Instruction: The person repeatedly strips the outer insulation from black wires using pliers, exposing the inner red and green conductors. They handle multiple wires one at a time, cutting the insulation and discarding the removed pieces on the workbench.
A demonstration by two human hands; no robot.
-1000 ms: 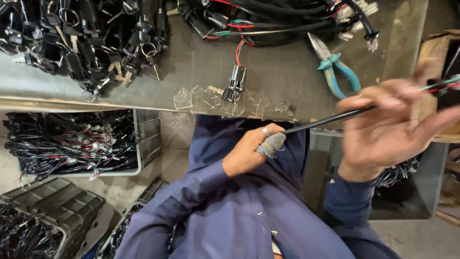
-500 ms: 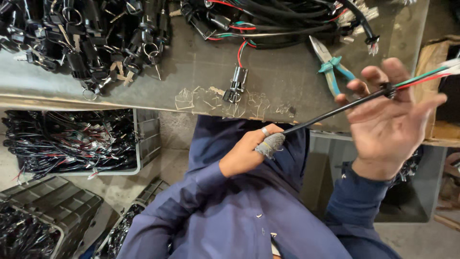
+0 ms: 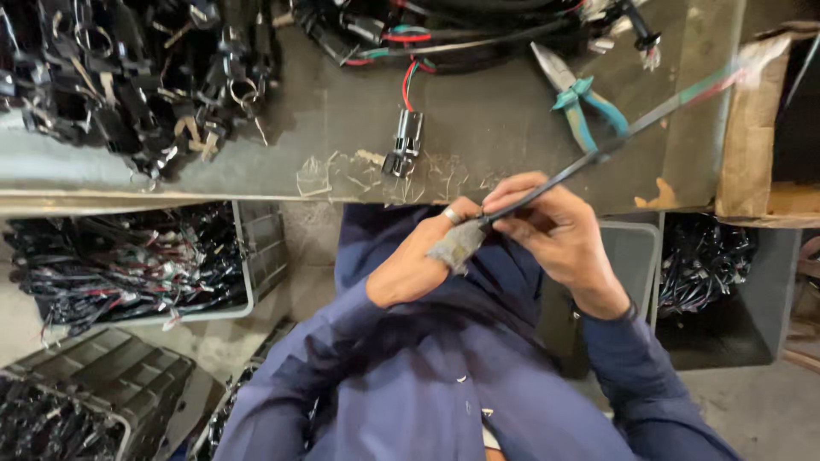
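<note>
Brown cardboard box (image 3: 752,128), open, torn flap, at table's right edge. No labels, signs, screens.

A black cable (image 3: 564,177) ends in red and green wires; teal-handled pliers (image 3: 581,98); navy sleeves (image 3: 359,341).

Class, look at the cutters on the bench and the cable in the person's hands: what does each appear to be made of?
Cutters: bare grey metal jaws, dull sheen; teal handles look like plastic or rubber sleeves. Cable: black, smooth, probably plastic sheath; coloured wires show at its blurred far end.
</note>
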